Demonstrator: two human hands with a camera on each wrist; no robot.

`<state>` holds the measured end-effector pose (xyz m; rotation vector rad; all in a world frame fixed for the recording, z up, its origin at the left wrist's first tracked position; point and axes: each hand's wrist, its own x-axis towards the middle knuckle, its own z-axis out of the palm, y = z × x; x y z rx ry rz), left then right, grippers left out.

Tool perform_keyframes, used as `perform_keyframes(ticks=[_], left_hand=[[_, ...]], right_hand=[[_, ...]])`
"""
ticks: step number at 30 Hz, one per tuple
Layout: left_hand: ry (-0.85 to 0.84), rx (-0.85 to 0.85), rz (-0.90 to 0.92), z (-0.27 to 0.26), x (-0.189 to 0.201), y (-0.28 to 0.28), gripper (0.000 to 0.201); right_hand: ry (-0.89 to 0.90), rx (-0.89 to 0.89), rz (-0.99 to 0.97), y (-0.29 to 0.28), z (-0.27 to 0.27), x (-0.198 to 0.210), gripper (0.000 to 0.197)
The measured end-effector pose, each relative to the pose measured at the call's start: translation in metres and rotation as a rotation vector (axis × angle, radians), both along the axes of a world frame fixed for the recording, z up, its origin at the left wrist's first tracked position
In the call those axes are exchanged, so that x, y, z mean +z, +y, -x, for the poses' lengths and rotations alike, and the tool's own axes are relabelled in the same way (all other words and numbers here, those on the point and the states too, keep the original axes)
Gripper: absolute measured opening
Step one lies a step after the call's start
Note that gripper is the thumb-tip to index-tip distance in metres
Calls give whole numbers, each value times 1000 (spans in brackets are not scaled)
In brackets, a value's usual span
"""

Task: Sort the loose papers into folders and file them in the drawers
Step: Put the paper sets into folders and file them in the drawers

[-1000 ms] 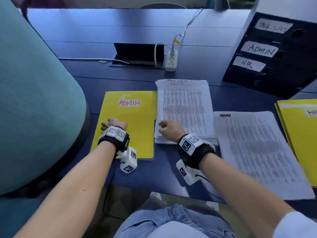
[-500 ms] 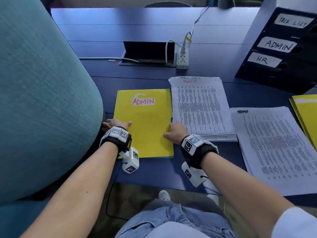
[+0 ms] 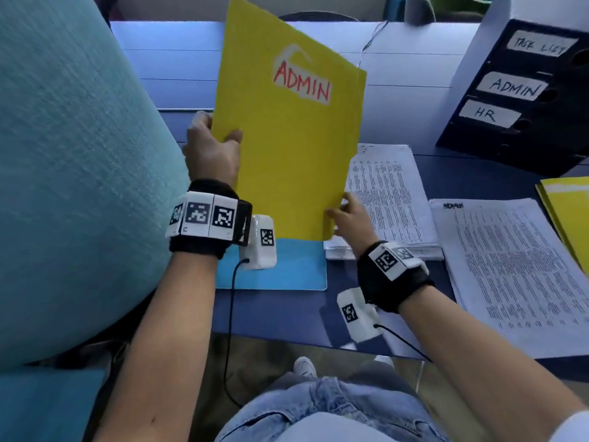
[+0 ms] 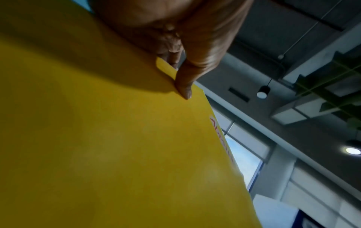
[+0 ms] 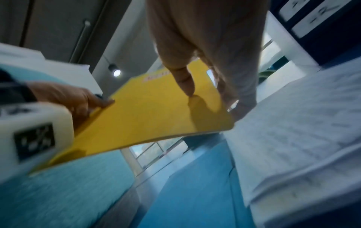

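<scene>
Left hand (image 3: 210, 151) grips ADMIN folder (image 3: 287, 138); right hand (image 3: 352, 218) pinches corner

Cool daylight, bluish cast; wrist views motion-blurred, edges warped; ceiling lamp (image 4: 352, 150) glares; print perhaps unreadable.

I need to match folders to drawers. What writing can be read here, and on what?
"ADMIN": yellow folder, red letters.
"TASK LIST": top drawer label.
"ADMIN": middle drawer label.
"HR": lower drawer label.
Heading and print on both paper stacks: too small, blurred.
</scene>
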<state>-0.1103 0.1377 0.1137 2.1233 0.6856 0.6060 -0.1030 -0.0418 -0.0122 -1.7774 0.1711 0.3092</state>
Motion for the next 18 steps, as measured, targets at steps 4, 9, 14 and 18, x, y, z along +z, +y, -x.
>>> perform_keyframes(ticks=[4, 9, 14, 18], left_hand=[[131, -148, 148, -8, -36, -32, 53], [494, -435, 102, -4, -92, -77, 107], [800, -631, -2, 2, -129, -95, 123], [998, -821, -247, 18, -159, -101, 132]], right_hand=[[-107, -235, 88, -40, 0, 2, 56], [-5, -298, 310, -78, 13, -13, 62], [128, -240, 436, -96, 24, -25, 63], [173, -139, 607, -97, 27, -30, 52]])
